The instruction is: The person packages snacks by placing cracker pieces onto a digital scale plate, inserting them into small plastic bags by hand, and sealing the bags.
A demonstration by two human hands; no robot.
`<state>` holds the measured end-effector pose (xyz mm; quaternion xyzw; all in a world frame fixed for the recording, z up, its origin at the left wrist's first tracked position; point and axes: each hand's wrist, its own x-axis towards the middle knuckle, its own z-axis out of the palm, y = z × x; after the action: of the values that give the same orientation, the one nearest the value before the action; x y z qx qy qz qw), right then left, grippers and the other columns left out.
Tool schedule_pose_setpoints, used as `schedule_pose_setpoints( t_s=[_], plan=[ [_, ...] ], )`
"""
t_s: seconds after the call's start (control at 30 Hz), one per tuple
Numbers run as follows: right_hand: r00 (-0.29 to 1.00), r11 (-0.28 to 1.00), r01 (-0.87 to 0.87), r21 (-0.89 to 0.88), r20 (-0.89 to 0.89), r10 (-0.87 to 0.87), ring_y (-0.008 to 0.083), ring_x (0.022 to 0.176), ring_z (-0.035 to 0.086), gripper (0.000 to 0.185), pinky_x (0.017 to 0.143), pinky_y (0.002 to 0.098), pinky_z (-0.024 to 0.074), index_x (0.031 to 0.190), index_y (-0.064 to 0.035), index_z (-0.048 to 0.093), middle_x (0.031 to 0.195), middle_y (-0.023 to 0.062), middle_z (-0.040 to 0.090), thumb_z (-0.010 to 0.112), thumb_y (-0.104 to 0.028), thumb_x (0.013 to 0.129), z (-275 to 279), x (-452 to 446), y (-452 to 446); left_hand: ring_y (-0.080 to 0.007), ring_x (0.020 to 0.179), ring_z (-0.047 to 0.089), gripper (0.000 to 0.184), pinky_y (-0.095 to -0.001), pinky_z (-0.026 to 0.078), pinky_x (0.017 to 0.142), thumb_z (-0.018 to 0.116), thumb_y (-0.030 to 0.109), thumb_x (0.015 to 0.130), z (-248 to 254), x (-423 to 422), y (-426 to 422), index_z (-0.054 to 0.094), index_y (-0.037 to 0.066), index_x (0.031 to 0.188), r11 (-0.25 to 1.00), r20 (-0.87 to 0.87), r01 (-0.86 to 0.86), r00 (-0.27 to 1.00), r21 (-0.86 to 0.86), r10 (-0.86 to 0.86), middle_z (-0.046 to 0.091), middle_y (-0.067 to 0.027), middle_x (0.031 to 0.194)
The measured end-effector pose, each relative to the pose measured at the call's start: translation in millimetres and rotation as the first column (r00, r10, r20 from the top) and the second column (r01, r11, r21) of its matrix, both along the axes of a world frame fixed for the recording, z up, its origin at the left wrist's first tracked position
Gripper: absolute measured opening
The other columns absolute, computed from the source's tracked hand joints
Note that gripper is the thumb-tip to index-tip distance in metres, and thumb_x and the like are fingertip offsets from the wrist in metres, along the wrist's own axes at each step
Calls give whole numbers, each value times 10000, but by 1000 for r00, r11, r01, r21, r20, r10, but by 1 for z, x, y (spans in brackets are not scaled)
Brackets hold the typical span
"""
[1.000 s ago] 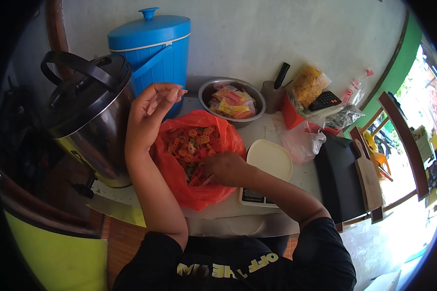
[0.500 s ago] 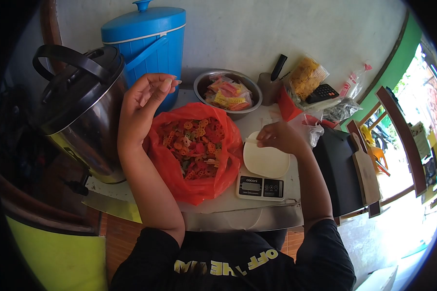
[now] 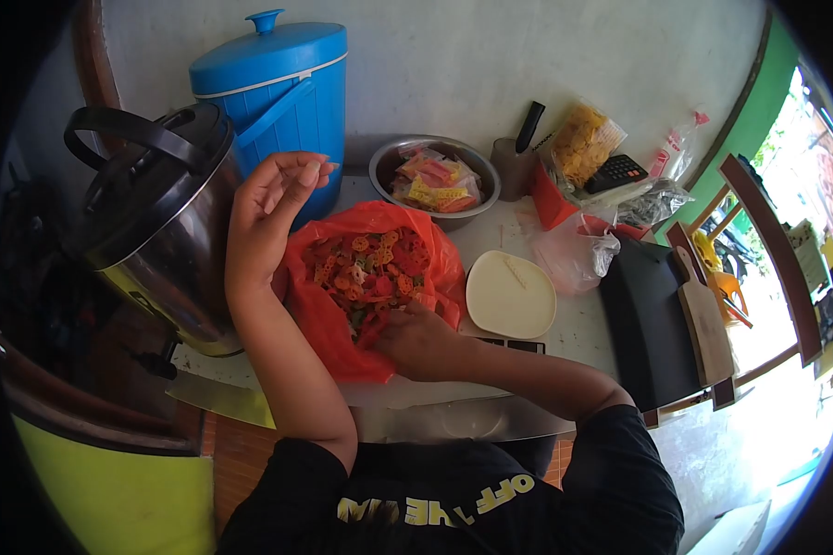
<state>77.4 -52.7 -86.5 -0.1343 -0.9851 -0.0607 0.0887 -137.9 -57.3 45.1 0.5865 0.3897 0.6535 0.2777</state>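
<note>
My left hand (image 3: 282, 190) is raised beside the blue lidded bucket, above the left edge of the red plastic bag (image 3: 444, 277). Its fingers are curled in towards the thumb, and a small pale tip shows there that I cannot make out. The bag stands wide open, full of colourful wheel-shaped dry crackers (image 3: 366, 268). My right hand (image 3: 416, 340) reaches into its near right side, fingertips hidden among the crackers. Right of the bag sits a kitchen scale with a cream tray (image 3: 511, 301); a thin pale strip lies on it. My right forearm covers most of the scale's display.
Behind the bag, a metal bowl (image 3: 379, 176) holds small filled packets. A steel flask (image 3: 171, 268) and a blue bucket (image 3: 296, 120) stand left. To the right are a red box (image 3: 551, 203), a calculator (image 3: 615, 173), clear plastic bags (image 3: 574, 254) and a wooden board (image 3: 703, 319).
My right hand has moved from over the scale tray leftward into the red bag. A thin pale strip now shows on the tray. My left hand has barely moved.
</note>
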Motion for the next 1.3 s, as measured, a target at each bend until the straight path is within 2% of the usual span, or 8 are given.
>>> schedule_pose_setpoints(
  t_s=[0.2,0.5,0.6,0.8,0.9,1.0,1.1,1.3],
  plan=[
    [765,969,164,-182,-597,-242,290,894,635,356,694,398,519,1000,-85,637,890,67,631,634,-80,644,51,6,55,-190,1001,616,290,-333,431,936,630,292,928,-7,-3,7,632,28,1048,998,-27,25,999,61,-24,666,-103,1033],
    [982,864,-189,-467,-102,160,319,1002,582,396,815,424,488,1172,-84,580,1011,137,605,621,-342,874,13,19,21,-195,996,615,280,-343,439,942,630,272,930,-4,0,5,630,15,1041,999,-26,20,999,29,-20,662,-107,1032],
    [995,756,27,-654,90,43,306,998,575,341,827,405,486,1121,-88,616,1000,128,616,535,-362,933,12,17,31,-194,995,615,283,-341,438,943,627,278,932,-3,0,4,631,16,1039,1000,-38,9,999,23,-8,662,-106,1033],
    [958,918,34,-394,-250,-143,247,1001,545,203,855,374,472,964,-90,679,974,70,623,569,-240,883,9,6,47,-190,995,614,288,-334,431,937,626,289,932,-3,-1,4,633,23,1040,1000,-38,2,999,27,-1,664,-102,1031],
    [927,995,-28,-97,-375,-11,236,988,549,163,843,375,476,943,-107,675,960,33,616,624,-196,816,-6,-14,52,-187,995,614,287,-330,431,931,627,288,931,-3,0,4,632,26,1047,1000,-49,-8,999,13,8,666,-100,1030],
    [941,979,95,181,-337,-29,226,962,551,190,813,352,481,885,-137,686,907,12,622,654,-136,698,-19,-28,54,-185,994,616,283,-328,431,929,626,287,932,-5,0,5,633,29,1049,1000,-50,-3,999,20,4,668,-100,1032],
    [947,968,199,152,-283,-150,227,949,548,206,820,346,469,903,-134,689,910,19,617,670,-118,699,-9,-27,59,-185,992,617,282,-328,430,929,628,286,931,-5,-3,5,635,30,1049,1000,-57,-1,998,19,2,667,-103,1037],
    [827,866,-3,-500,-488,-279,220,872,628,181,771,357,497,913,-87,691,904,67,671,727,-196,773,42,17,75,-188,989,616,289,-328,432,929,628,289,930,-7,-1,8,637,24,1046,1000,-48,-1,999,18,2,670,-102,1023]
  ],
)
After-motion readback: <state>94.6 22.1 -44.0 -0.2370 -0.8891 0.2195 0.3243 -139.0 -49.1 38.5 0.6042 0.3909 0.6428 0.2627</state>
